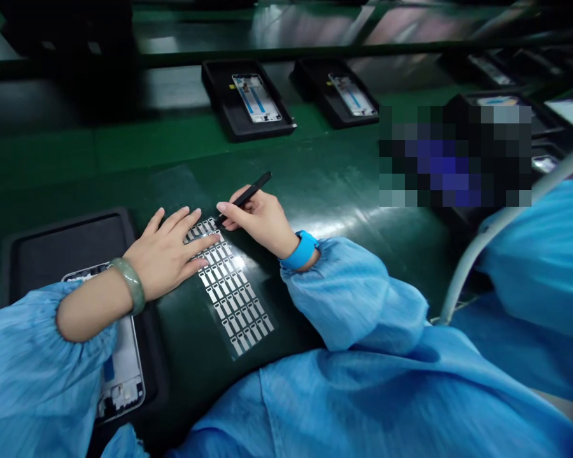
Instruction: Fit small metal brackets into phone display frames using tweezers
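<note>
My left hand (169,251) lies with spread fingers over the upper left part of a sheet of small silver stickers (236,299), its fingertips touching it. In my right hand (260,219) is a slim black tool, apparently tweezers (253,189), held like a pen. Its lower end points at the top edge of the sheet, partly hidden by my fingers. Under my left forearm, a phone frame (127,375) sits in a black tray (71,238), partly covered by my sleeve.
Two black trays (241,130) (337,117) with phone frames (258,98) (353,95) stand on the green ledge behind. At right, a pale curved tube (477,238) crosses in front of another person's blue sleeve (544,254). A blurred-out patch covers part of that area.
</note>
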The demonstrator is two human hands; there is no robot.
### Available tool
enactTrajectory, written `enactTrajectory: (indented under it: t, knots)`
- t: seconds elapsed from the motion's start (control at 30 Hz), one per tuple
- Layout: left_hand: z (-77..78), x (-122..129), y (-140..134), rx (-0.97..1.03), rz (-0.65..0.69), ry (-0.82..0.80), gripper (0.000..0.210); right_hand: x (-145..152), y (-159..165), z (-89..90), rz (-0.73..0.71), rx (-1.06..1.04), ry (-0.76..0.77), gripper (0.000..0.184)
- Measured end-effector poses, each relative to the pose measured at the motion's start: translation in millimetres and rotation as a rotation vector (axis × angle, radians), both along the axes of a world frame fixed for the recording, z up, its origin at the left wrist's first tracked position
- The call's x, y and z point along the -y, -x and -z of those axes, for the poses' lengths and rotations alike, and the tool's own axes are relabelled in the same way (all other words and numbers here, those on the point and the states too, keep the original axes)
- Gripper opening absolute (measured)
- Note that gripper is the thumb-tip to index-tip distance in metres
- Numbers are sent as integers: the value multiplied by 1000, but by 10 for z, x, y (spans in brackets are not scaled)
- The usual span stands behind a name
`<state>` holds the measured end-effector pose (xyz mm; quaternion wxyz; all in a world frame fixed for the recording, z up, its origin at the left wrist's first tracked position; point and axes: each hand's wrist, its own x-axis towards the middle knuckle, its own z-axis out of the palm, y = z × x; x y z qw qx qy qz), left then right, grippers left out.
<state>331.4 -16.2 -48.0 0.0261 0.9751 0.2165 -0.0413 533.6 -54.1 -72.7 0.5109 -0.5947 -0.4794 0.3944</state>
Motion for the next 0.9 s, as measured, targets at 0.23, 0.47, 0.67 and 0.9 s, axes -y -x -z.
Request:
enactTrajectory:
  t: [0.23, 0.47, 0.67, 0.9]
  knots:
    - [3, -1, -6, 36, -7, 40, 43, -6, 21, 9, 15, -33, 29, 35]
    - [9, -9, 2, 38, -4, 59, 43, -44, 10, -67, 26, -236, 94, 32]
    - [-1, 9, -37, 28, -14, 88, 43, -64, -56, -149, -81, -620, 138, 27]
    - [-642, 110, 543, 58, -361, -95, 45, -47, 41, -234, -86, -732, 16, 24]
